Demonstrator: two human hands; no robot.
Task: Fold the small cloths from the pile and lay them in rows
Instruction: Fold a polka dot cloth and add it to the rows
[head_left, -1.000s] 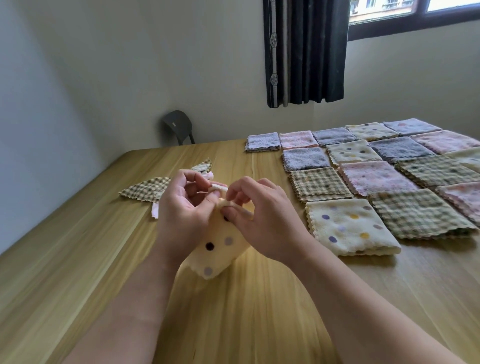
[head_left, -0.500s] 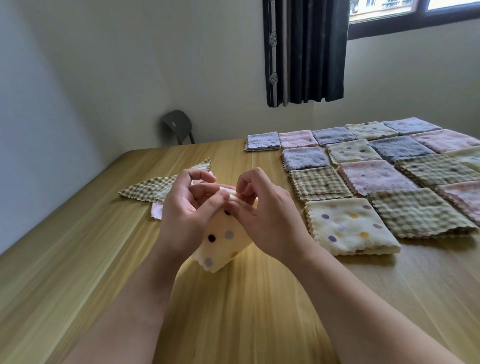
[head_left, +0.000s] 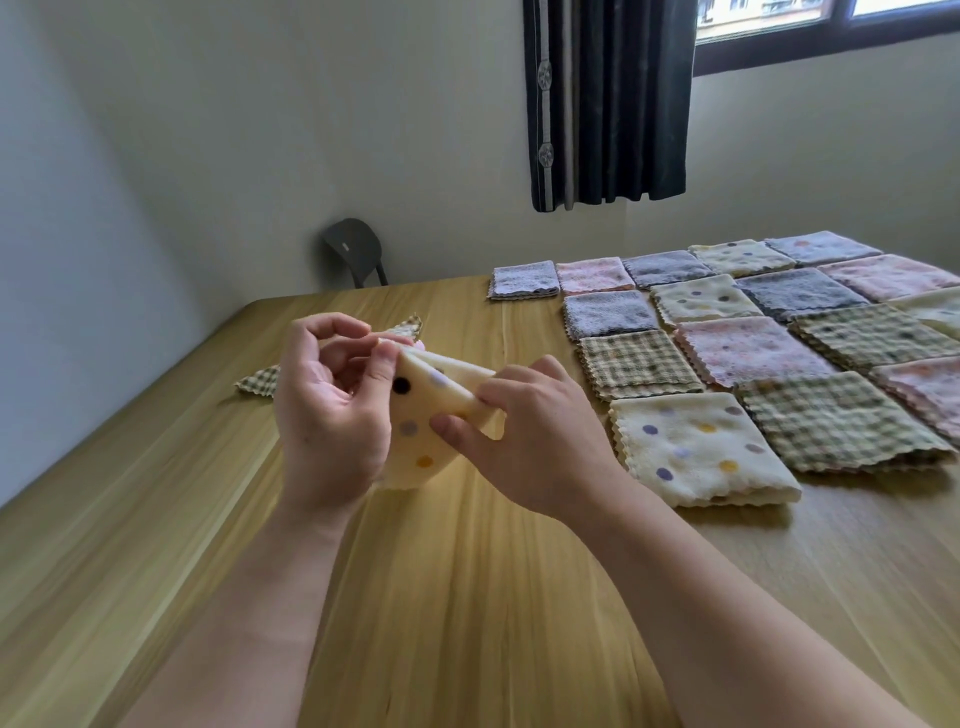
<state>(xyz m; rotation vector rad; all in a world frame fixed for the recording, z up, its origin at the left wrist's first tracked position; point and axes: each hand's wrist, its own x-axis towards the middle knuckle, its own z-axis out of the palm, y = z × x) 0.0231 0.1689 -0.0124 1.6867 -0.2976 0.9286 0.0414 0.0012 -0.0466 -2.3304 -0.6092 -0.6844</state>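
You are holding the cream dotted cloth (head_left: 415, 415) up above the wooden table (head_left: 467, 597), your left hand (head_left: 327, 415) pinching its top corner and your right hand (head_left: 524, 441) pinching its upper edge. The folded cloths (head_left: 753, 364) are lying in rows to your right; a checked cloth (head_left: 260, 379) is lying behind your left hand.

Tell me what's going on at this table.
A person is folding small cloths. The left hand and right hand each pinch the cream dotted cloth, held up above the wooden table. On the right, folded cloths already lie in rows. A checked cloth lies beyond the hands, apart from the rows.
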